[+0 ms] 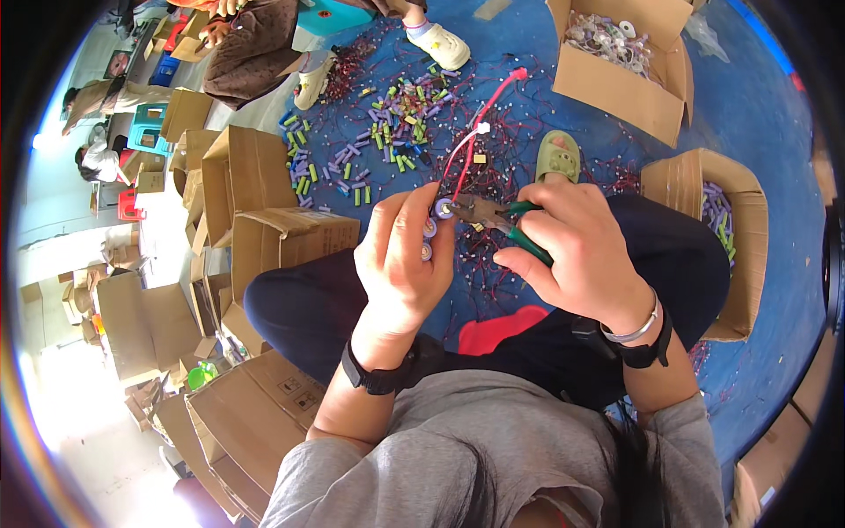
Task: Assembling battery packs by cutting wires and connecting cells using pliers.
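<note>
My left hand (400, 255) is closed around a pack of purple battery cells (443, 209), their round ends turned toward the right. Red wires (466, 158) with a white connector (482, 128) rise from beside the pack. In my right hand (576, 251) are pliers with green handles (531, 245). The metal jaws of the pliers (478, 211) meet the end of the uppermost cell; whether they grip anything there is too small to tell.
Loose purple and green battery cells (352, 167) and wire scraps lie on the blue floor (502, 106). A carton of clear and white scraps (616, 101) stands far right, a carton with cells (748, 255) near my right knee. Empty cartons (251, 167) crowd the left. Another person's shoe (440, 46) is ahead.
</note>
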Demonstrator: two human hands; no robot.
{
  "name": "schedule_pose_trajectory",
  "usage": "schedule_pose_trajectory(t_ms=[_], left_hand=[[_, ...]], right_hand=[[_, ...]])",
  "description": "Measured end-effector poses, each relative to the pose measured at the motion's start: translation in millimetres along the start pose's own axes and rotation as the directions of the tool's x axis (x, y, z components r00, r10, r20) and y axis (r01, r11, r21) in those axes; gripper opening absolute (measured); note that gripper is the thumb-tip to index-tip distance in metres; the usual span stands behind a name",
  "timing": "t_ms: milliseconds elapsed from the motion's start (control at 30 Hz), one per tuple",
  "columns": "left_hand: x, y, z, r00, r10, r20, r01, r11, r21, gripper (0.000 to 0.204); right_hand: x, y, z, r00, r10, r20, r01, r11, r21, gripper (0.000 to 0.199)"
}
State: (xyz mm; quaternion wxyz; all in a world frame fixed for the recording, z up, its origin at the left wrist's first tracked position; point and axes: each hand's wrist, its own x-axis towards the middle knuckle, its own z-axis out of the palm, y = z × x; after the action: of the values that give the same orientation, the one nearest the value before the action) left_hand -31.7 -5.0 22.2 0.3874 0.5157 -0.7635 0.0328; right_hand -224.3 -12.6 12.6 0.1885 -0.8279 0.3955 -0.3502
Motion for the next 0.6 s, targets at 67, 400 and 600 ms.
schedule_pose_trajectory(t_ms=[67,400,600], left_hand=[[2.3,1.7,-2.6,0.998,0.031,0.048,-0.033,0.998,0.053,0.036],[6.7,5.9,-7.6,0.977,-0.189,0.096,0.201,0.970,-0.138,0.033],[9.3,0.4,-18.9,0.952,-0.154,0.266,0.207,0.960,-0.187,0.028]], right_hand=[[0.2,0.7,-0.8,0.997,-0.067,-0.043,0.062,0.990,-0.128,0.026],[-2.0,2.7,0.1,1.000,0.016,-0.020,-0.016,1.000,-0.008,0.027],[-3.0,5.2,0.4,0.993,0.100,0.062,-0.108,0.983,0.151,0.027]])
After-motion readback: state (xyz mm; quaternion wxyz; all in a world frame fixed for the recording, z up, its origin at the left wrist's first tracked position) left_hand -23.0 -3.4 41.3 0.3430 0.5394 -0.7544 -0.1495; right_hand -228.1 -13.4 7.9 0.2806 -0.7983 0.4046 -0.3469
